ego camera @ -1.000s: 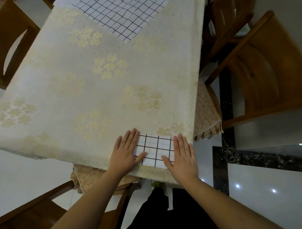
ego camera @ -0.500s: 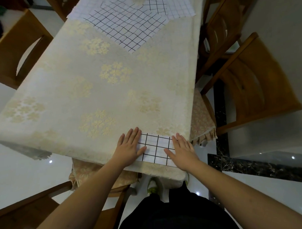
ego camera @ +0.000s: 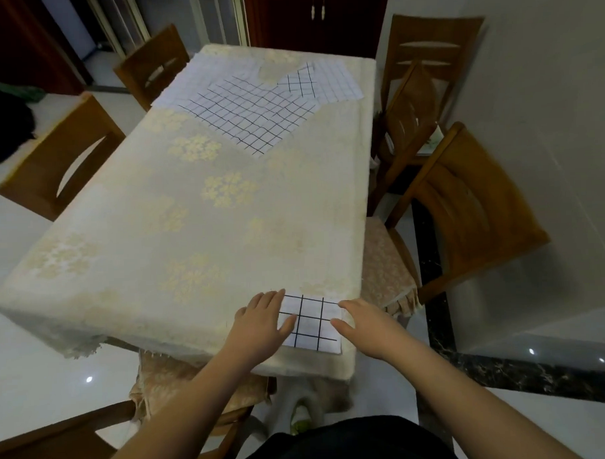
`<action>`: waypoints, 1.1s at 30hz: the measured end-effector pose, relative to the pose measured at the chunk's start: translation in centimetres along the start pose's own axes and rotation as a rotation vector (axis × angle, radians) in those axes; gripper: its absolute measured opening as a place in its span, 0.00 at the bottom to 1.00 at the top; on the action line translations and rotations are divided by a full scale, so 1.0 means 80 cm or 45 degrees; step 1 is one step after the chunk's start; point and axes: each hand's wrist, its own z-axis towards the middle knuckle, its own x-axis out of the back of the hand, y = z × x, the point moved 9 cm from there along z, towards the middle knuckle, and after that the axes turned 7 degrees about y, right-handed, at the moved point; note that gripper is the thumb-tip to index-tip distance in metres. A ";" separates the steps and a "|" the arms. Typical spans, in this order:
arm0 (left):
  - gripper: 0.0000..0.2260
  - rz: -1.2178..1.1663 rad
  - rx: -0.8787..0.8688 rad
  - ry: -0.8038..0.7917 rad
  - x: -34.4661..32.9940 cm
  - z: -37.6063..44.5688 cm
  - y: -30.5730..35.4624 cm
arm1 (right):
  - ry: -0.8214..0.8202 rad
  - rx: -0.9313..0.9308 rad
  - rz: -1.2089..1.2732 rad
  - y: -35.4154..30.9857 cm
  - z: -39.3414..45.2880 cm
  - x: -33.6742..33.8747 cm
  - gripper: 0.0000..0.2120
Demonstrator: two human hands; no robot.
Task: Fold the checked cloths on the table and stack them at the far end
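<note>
We look down a long worktop (ego camera: 191, 233) under a cream flowered cover, its long axis running away from us, wooden chairs (ego camera: 465, 206) standing along both sides. At the far end lie the unfolded checked cloths (ego camera: 252, 117), overlapping flat, the largest turned so one corner points toward us. At the near edge, toward the right corner, sits the folded checked cloth (ego camera: 311, 323), a small near-square packet (no clear long axis) with its sides roughly parallel to the worktop's edges. Our left hand (ego camera: 263, 321) rests flat on the packet's left side, its grip open, fingers straight. Our right hand (ego camera: 362, 321) lies at the packet's right edge, fingers likewise extended, grip open.
</note>
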 end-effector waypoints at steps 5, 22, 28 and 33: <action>0.30 0.172 -0.035 0.007 0.028 -0.034 0.045 | 0.042 0.075 -0.126 -0.005 -0.035 0.018 0.28; 0.26 0.110 0.343 0.105 0.048 -0.187 0.106 | -0.100 0.445 -0.211 -0.004 -0.131 0.021 0.26; 0.26 0.020 0.496 0.149 0.047 -0.277 0.087 | -0.066 0.663 -0.278 -0.077 -0.161 -0.018 0.23; 0.28 -0.052 0.746 0.220 0.035 -0.362 0.036 | -0.178 0.893 -0.472 -0.148 -0.201 -0.068 0.23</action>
